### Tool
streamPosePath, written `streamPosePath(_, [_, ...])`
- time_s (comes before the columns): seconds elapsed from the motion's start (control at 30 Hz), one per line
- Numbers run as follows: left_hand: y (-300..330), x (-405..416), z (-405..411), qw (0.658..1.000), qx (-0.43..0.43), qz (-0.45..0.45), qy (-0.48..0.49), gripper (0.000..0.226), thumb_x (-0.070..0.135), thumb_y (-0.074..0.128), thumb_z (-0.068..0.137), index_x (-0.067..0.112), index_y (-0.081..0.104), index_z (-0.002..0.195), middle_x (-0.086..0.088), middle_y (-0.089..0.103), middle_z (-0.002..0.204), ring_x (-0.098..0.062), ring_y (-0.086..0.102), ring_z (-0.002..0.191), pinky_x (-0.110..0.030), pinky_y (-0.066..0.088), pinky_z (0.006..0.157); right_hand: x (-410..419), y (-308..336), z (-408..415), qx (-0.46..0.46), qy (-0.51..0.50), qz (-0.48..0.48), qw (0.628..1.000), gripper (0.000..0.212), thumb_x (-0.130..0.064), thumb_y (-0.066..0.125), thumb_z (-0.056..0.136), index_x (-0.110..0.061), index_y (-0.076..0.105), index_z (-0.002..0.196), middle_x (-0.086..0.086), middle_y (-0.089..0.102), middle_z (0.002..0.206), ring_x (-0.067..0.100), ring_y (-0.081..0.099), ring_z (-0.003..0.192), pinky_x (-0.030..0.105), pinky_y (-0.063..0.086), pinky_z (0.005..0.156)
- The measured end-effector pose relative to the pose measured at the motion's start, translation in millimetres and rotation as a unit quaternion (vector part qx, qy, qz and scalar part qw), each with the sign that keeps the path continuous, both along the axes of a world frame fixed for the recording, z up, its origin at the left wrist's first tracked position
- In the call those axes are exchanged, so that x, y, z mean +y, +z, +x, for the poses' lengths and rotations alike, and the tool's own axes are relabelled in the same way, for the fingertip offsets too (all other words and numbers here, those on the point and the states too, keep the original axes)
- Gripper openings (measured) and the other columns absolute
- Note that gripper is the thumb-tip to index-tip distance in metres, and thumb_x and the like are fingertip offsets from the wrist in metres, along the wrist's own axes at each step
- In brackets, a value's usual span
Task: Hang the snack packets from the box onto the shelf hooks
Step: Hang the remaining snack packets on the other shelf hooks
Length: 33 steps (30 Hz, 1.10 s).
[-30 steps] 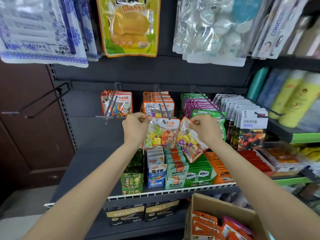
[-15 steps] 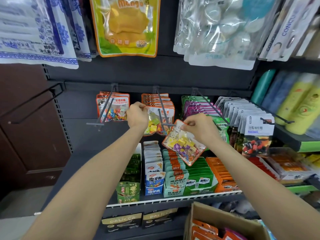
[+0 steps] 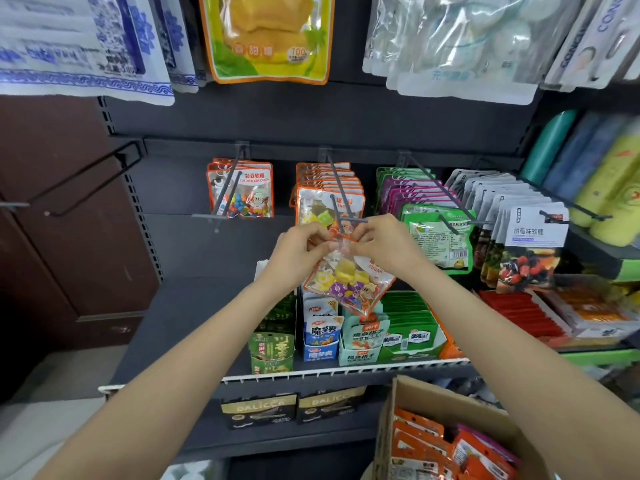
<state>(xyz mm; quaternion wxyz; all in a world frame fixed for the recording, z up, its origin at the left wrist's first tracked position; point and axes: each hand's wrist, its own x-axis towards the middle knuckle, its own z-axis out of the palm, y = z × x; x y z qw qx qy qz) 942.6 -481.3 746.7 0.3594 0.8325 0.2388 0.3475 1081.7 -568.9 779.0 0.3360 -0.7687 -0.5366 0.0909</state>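
Two hands (image 3: pixel 301 252) meet at one candy packet (image 3: pixel 349 282); five hooks (image 3: pixel 341 199) jut from the rail; one cardboard box (image 3: pixel 426 396) sits below.

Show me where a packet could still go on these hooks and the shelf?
Free: the empty double hook far left, and the bare dark shelf left of the green boxes. Crowded: the middle hook, where both hands work.
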Motion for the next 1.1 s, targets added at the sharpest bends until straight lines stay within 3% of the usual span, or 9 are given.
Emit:
streamPosePath(0.13, [1, -2, -14, 0.998, -0.043, 0.002, 0.043, 0.010, 0.018, 0.063, 0.089, 0.018, 0.061, 0.079, 0.006, 0.061, 0.069, -0.008, 0.056, 0.064, -0.020, 0.045, 0.064, -16, -1, 1, 0.031, 0.027, 0.022, 0.999, 0.012, -0.026, 0.076, 0.076, -0.018, 0.067, 0.077, -0.009, 0.064, 0.070, 0.003, 0.059, 0.065, 0.020, 0.045, 0.061])
streamPosePath(0.27, [1, -2, -27, 0.995, -0.072, -0.025, 0.059, 0.012, 0.018, 0.062, 0.090, 0.022, 0.059, 0.079, 0.007, 0.061, 0.072, -0.010, 0.058, 0.069, -0.025, 0.049, 0.069, -31, -3, 3, 0.125, 0.054, 0.092, 0.986, 0.011, -0.016, 0.071, 0.081, -0.023, 0.069, 0.072, -0.016, 0.067, 0.062, -0.003, 0.060, 0.061, 0.012, 0.047, 0.059])
streamPosePath(0.43, [1, 2, -23, 0.993, -0.073, -0.040, 0.089, 0.009, 0.022, 0.060, 0.091, 0.013, 0.062, 0.090, -0.002, 0.065, 0.083, -0.014, 0.059, 0.078, -0.025, 0.049, 0.072, -20, -2, -4, 0.104, 0.009, 0.156, 0.982, 0.007, -0.016, 0.069, 0.083, -0.020, 0.070, 0.077, -0.015, 0.065, 0.070, -0.007, 0.057, 0.063, 0.006, 0.042, 0.061])
streamPosePath(0.57, [1, 5, -17, 0.989, -0.063, -0.054, 0.124, 0.012, 0.022, 0.060, 0.091, 0.011, 0.063, 0.092, -0.003, 0.065, 0.085, -0.019, 0.062, 0.080, -0.028, 0.053, 0.073, -11, -4, -8, 0.059, -0.030, 0.143, 0.987, 0.009, -0.020, 0.066, 0.086, -0.012, 0.071, 0.083, -0.015, 0.060, 0.068, -0.007, 0.051, 0.064, 0.001, 0.034, 0.054])
streamPosePath(0.63, [0, 7, -15, 0.987, -0.059, -0.061, 0.135, 0.014, 0.023, 0.060, 0.091, 0.010, 0.063, 0.094, -0.004, 0.065, 0.086, -0.019, 0.063, 0.080, -0.030, 0.053, 0.074, -8, -5, -9, 0.027, -0.048, 0.131, 0.990, 0.015, -0.023, 0.064, 0.088, -0.010, 0.071, 0.084, -0.007, 0.065, 0.076, -0.004, 0.053, 0.069, 0.004, 0.033, 0.055])
streamPosePath(0.73, [1, 12, -10, 0.985, -0.047, -0.061, 0.153, 0.016, 0.023, 0.060, 0.092, 0.009, 0.064, 0.096, 0.000, 0.062, 0.085, -0.013, 0.058, 0.080, -0.023, 0.044, 0.072, 0, -5, -9, 0.005, -0.070, 0.117, 0.991, 0.015, -0.022, 0.062, 0.089, -0.012, 0.072, 0.093, 0.000, 0.070, 0.094, 0.006, 0.059, 0.088, 0.019, 0.039, 0.066])
streamPosePath(0.87, [11, 25, 3, 0.983, -0.038, -0.051, 0.170, 0.007, 0.019, 0.059, 0.093, 0.014, 0.058, 0.087, 0.005, 0.056, 0.075, -0.010, 0.051, 0.075, -0.020, 0.037, 0.071, 18, -2, -5, -0.022, -0.109, 0.122, 0.986, 0.020, -0.004, 0.057, 0.090, -0.008, 0.070, 0.104, 0.005, 0.069, 0.107, 0.014, 0.060, 0.100, 0.015, 0.037, 0.074])
streamPosePath(0.97, [17, 41, 17, 0.979, -0.033, -0.060, 0.191, 0.006, 0.014, 0.058, 0.093, 0.010, 0.063, 0.094, 0.001, 0.060, 0.084, -0.012, 0.052, 0.078, -0.021, 0.038, 0.072, 36, -2, -1, -0.025, -0.136, 0.147, 0.979, 0.021, 0.002, 0.056, 0.089, -0.005, 0.069, 0.103, 0.007, 0.067, 0.108, 0.011, 0.057, 0.097, 0.012, 0.039, 0.078])
streamPosePath(1.1, [19, 56, 32, 0.972, -0.026, -0.063, 0.225, 0.014, 0.012, 0.057, 0.093, 0.006, 0.065, 0.103, -0.010, 0.067, 0.099, -0.017, 0.057, 0.087, -0.023, 0.039, 0.072, 64, -6, 9, -0.024, -0.172, 0.150, 0.973, 0.017, -0.002, 0.059, 0.087, -0.009, 0.070, 0.097, 0.011, 0.066, 0.103, 0.023, 0.063, 0.097, 0.031, 0.051, 0.084])
